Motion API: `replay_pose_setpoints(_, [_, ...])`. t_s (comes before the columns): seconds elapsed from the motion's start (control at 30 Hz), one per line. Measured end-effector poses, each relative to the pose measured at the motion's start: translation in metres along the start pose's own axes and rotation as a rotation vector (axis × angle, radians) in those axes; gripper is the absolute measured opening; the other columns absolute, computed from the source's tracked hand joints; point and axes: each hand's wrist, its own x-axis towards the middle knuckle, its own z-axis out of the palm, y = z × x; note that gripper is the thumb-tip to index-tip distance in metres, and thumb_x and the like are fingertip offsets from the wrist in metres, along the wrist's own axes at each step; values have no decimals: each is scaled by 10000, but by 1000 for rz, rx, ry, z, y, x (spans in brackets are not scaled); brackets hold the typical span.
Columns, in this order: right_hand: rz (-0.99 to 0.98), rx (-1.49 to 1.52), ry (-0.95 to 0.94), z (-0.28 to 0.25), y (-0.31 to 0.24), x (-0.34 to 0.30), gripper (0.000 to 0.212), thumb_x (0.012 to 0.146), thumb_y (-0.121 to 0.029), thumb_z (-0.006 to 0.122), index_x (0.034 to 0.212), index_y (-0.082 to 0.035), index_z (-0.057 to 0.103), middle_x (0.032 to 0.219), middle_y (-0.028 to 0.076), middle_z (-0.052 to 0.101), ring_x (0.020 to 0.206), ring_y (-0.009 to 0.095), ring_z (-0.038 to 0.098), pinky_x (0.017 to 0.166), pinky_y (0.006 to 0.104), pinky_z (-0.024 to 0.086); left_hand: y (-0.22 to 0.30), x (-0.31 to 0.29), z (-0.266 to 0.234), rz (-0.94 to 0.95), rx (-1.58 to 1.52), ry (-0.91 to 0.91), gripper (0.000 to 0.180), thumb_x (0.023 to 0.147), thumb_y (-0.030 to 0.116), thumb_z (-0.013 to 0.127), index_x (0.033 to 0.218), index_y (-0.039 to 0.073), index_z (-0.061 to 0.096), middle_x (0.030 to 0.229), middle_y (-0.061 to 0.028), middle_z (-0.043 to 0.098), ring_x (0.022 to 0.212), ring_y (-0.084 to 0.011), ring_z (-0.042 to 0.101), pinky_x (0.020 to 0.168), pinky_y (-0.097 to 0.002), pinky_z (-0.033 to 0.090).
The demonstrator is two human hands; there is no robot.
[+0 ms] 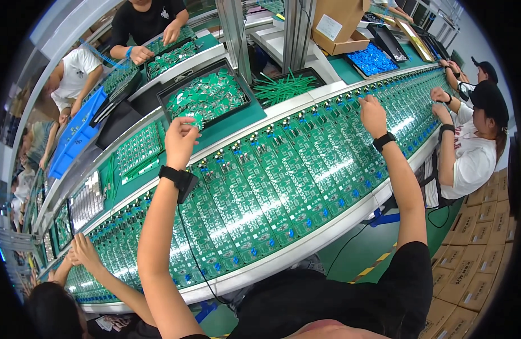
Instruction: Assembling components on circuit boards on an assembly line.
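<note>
My left hand (181, 140) is at the near left corner of a black tray (246, 107) heaped with small green circuit boards (206, 93). Its fingers are curled, and a small green board (197, 120) shows at the fingertips. Toward the right, my right hand (374, 117) hangs over the far edge of a long row of green circuit board panels (260, 198). Its fingertips are pinched together; anything between them is hidden. The panels lie side by side, with small dark and pale parts along their far edge and blue round parts along the near edge. Both wrists wear black bands.
A black bin of thin green strips (286, 87), a tray of blue parts (373, 59) and an open cardboard box (339, 28) stand beyond the line. Metal posts (297, 34) rise there. Co-workers sit left and right; one's hands (82, 251) reach in at left. Cartons (469, 248) stack at right.
</note>
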Motion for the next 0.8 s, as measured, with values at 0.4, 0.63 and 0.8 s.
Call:
replay_pose_setpoints(0.4, [-96, -13, -59, 3, -5, -7, 144, 759, -33, 513, 878, 6, 585, 798, 114, 490, 787, 289, 512, 633, 394, 443, 1, -9, 3, 12, -93, -76, 242, 809, 48, 561, 1046, 3, 559, 822, -63, 607, 755, -133, 603, 627, -231, 489])
replay_pose_setpoints(0.63, [-34, 12, -62, 7, -2, -1, 151, 742, -30, 524, 878, 10, 574, 817, 125, 498, 791, 300, 513, 640, 400, 448, 22, -20, 26, 54, -364, -180, 253, 786, -3, 579, 1038, -14, 569, 806, -90, 626, 723, -144, 619, 623, -228, 500])
replay_pose_setpoints(0.8, [5, -24, -84, -20, -33, 7, 231, 734, -27, 534, 960, 2, 569, 855, 138, 513, 810, 299, 524, 656, 383, 456, 37, -48, 31, 59, -396, -188, 263, 781, -9, 582, 1043, -2, 562, 775, -77, 625, 712, -141, 618, 626, -233, 502])
